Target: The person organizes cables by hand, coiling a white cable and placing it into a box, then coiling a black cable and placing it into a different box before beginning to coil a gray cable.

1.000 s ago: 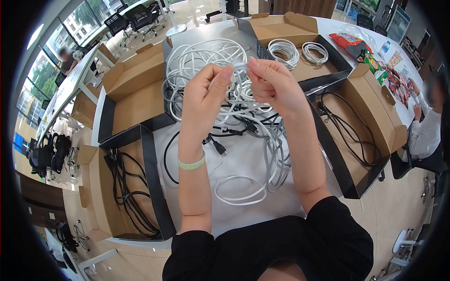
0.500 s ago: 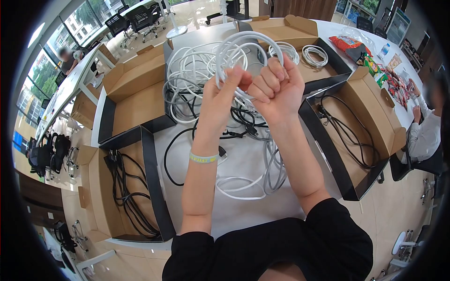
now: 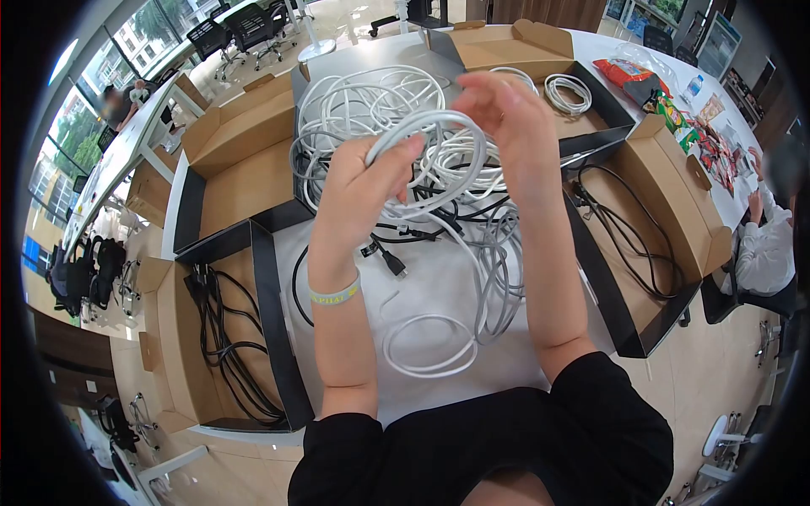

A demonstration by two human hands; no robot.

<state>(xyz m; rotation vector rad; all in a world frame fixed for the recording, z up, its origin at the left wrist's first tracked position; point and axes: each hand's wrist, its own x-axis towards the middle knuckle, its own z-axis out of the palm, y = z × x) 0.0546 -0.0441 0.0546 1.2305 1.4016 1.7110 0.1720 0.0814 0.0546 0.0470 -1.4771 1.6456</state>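
My left hand [image 3: 367, 181] is closed round a looped white cable [image 3: 479, 160], held up over the table. Beside the loop, my right hand [image 3: 506, 105] is raised with its fingers apart and nothing visible in them. From the loop the cable hangs down to a white coil [image 3: 430, 371] on the table. Behind my hands lies a tangled heap of white cables [image 3: 363, 93]. Black cables [image 3: 392, 261] and a grey cable [image 3: 502, 287] lie below and beside the heap.
Open boxes stand around: an empty-looking one [image 3: 236, 190], one with black cables [image 3: 224, 337] at left, one with a black cable [image 3: 633, 244] at right, one with white coils [image 3: 568, 94] behind. Snack bags [image 3: 629, 80] and a seated person [image 3: 764, 244] are at the right.
My hands have moved apart. The left moved left and down with the loop; the right let go of the loop and opened. More cable now lies near the front.
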